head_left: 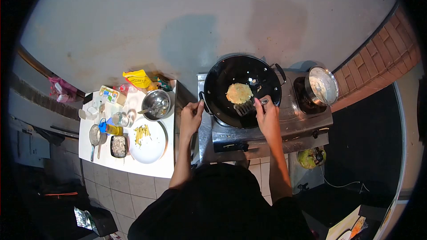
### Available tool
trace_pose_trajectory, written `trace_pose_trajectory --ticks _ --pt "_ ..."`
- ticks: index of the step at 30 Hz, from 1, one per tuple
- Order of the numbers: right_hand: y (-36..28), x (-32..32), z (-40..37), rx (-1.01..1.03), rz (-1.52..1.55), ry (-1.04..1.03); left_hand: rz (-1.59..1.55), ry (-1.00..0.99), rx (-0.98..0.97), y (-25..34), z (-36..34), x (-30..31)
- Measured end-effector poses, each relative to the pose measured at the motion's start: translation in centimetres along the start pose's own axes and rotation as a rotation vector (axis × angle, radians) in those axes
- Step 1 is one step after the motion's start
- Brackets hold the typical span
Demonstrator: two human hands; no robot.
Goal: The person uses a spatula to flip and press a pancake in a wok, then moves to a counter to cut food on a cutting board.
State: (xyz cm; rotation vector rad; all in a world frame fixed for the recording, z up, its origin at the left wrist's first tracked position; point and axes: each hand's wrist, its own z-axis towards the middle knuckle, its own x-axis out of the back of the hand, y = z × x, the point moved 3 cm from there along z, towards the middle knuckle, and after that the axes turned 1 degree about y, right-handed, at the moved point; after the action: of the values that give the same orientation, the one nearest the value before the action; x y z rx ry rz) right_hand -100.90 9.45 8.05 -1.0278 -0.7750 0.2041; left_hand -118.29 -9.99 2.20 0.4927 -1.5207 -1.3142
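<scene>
A black wok (222,75) with two side handles stands on the left burner of a steel gas stove (284,126). In it lies a round, pale yellow pancake (239,93) with darker specks. My right hand (265,114) is closed round the handle of a slotted spatula (243,109), whose dark blade touches or lies just beside the pancake's lower edge. At the wok's left side, my left hand (192,114) has its fingers closed by the wok handle and seems to grip it. The fingers partly cover that handle.
A steel pot (321,86) with whitish contents sits on the right burner. The white table (93,151) at left bears a steel bowl (156,105), a white plate (158,149) with yellowish strips, an oil bottle (114,130) and a yellow packet (138,79).
</scene>
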Motion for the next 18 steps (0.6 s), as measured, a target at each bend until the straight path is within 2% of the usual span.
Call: trace_pose_trajectory --ticks 4,6,10,12,18 --pt "1.3 -0.9 0.2 0.028 0.064 0.065 0.015 -0.014 -0.007 0.4 0.0 0.0" --pt "0.4 -0.6 0.1 0.093 0.074 0.021 0.007 -0.016 -0.015 -0.2 0.2 -0.1" --pt "-0.4 -0.2 0.0 0.077 0.047 -0.015 0.002 -0.014 0.006 -0.2 -0.1 -0.2" --pt "0.9 -0.6 0.6 0.047 0.076 0.077 -0.001 0.033 -0.046 0.2 -0.3 -0.2" --pt "0.3 -0.4 0.7 0.125 0.055 0.019 0.025 0.022 -0.036 -0.1 -0.1 -0.3"
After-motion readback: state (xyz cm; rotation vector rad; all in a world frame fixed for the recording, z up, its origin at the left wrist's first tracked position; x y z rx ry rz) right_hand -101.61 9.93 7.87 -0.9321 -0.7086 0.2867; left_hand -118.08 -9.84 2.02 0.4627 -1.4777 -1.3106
